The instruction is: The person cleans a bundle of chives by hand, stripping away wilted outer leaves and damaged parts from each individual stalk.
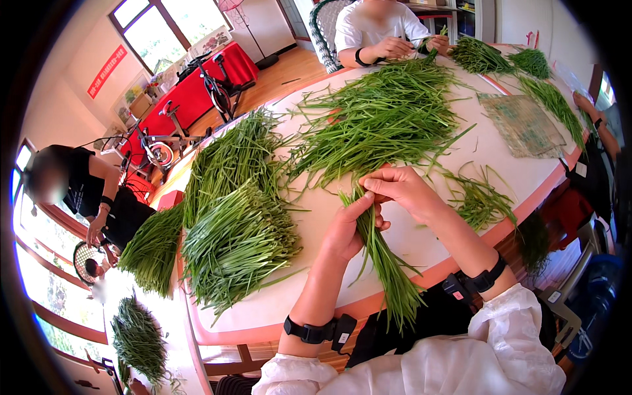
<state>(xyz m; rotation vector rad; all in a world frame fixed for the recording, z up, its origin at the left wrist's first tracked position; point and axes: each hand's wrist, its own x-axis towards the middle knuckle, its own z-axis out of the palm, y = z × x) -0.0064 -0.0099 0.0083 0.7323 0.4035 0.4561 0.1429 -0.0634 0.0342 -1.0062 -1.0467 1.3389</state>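
Head view: slender bundle of long, flat green leaves (pixel 385 263) crosses near edge of white, pink-rimmed bench (pixel 263 309), left hand (pixel 347 230) wrapped round upper end, right hand (pixel 398 187) pinching there; probably light, limp, bruisable, best held where gathered.

We count two bare hands of the wearer, one left hand (pixel 345 234) and one right hand (pixel 398 189), and one bundle of long thin green leaves (pixel 382 263). We find at least nine heaps of similar green leaves (pixel 388 112), large and small. We see two black forearm straps (pixel 313 331), one flat green-brown rectangular mat (pixel 521 125), three other persons (pixel 375 33) and at least two dark-framed exercise bicycles (pixel 217 89).
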